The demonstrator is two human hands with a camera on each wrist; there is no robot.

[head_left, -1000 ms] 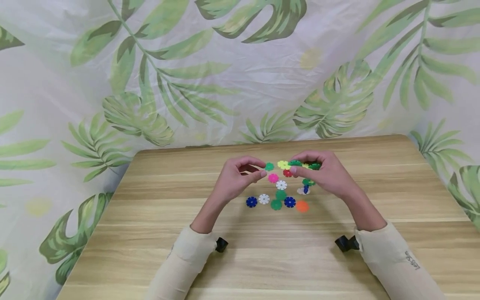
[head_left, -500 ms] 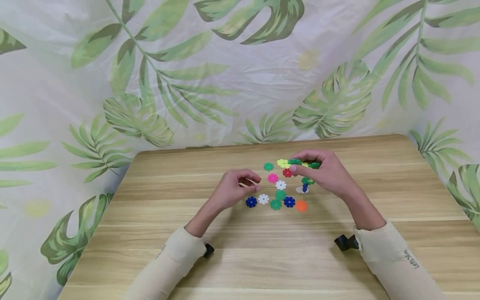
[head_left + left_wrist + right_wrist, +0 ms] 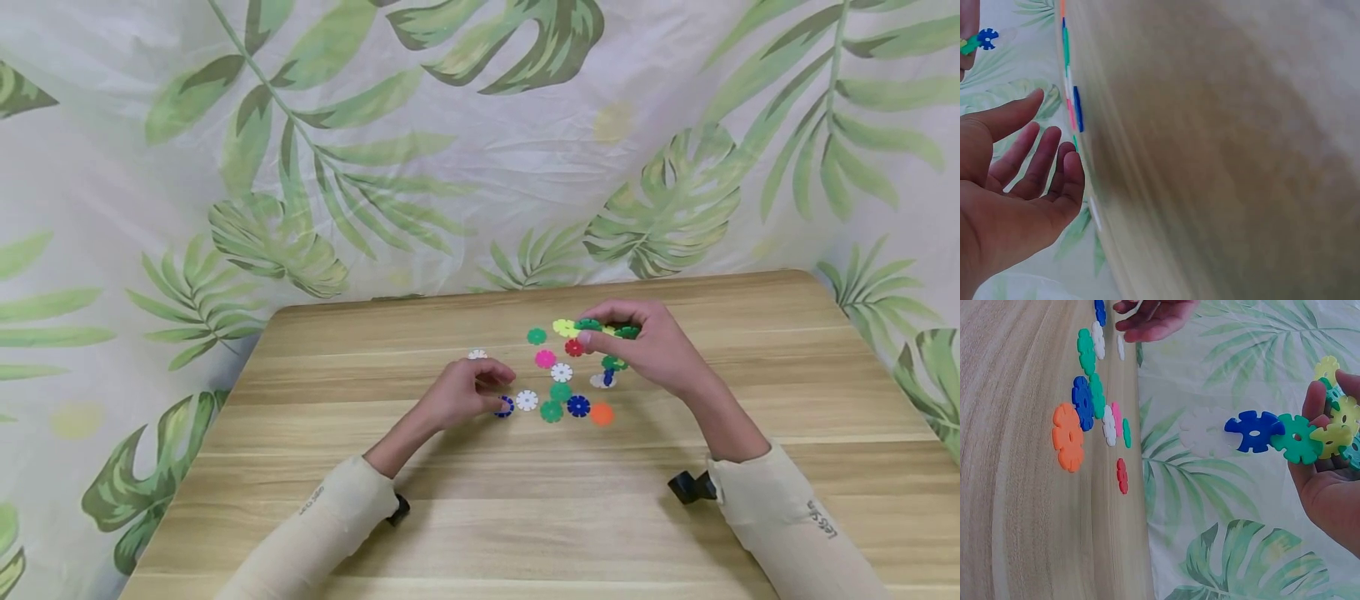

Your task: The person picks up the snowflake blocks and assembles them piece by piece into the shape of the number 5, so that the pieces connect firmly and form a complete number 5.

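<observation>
My right hand [image 3: 648, 346] pinches a chain of notched interlocking snowflake discs [image 3: 1297, 439] between thumb and fingers. Yellow and green discs sit at the fingers, and the other end hangs down through a green disc to a blue disc [image 3: 1254, 432] and a white disc [image 3: 1207, 432]. My left hand [image 3: 461, 393] holds nothing; its thumb and loosely bent fingers stand apart in the left wrist view. In the head view its thumb tip overlaps a loose blue disc [image 3: 507, 408]. A white disc [image 3: 477, 354] shows just beyond its knuckles.
Loose discs lie flat on the wooden table [image 3: 450, 533] between the hands: white [image 3: 527, 400], green [image 3: 551, 411], blue [image 3: 578, 406], orange [image 3: 602, 414], pink [image 3: 545, 359] and red [image 3: 574, 347] among them. A leaf-patterned cloth [image 3: 420, 192] hangs behind the table's far edge.
My left hand has drawn back from beside the chain, moving left and nearer to me, down to the blue disc. The white disc behind it has come into view. My right hand stays nearly still.
</observation>
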